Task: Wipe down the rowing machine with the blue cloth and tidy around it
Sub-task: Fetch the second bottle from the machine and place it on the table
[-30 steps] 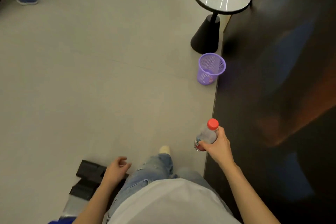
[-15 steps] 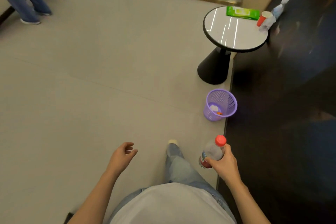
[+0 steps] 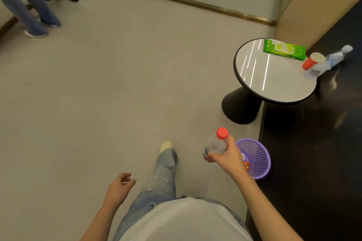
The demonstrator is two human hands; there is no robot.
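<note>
Clear plastic bottle (image 3: 214, 146) with red cap and red label band, purple mesh plastic bin (image 3: 258, 159), green wipes packet (image 3: 284, 50), red paper cup (image 3: 311, 61), glossy white round table with black rim (image 3: 238, 76), faded blue ripped jeans (image 3: 158, 188)

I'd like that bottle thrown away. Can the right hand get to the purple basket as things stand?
Probably yes. The right hand, gripping the red-capped bottle, shows right by the near rim of the purple basket, and nothing lies between them or covers its open top.
</note>
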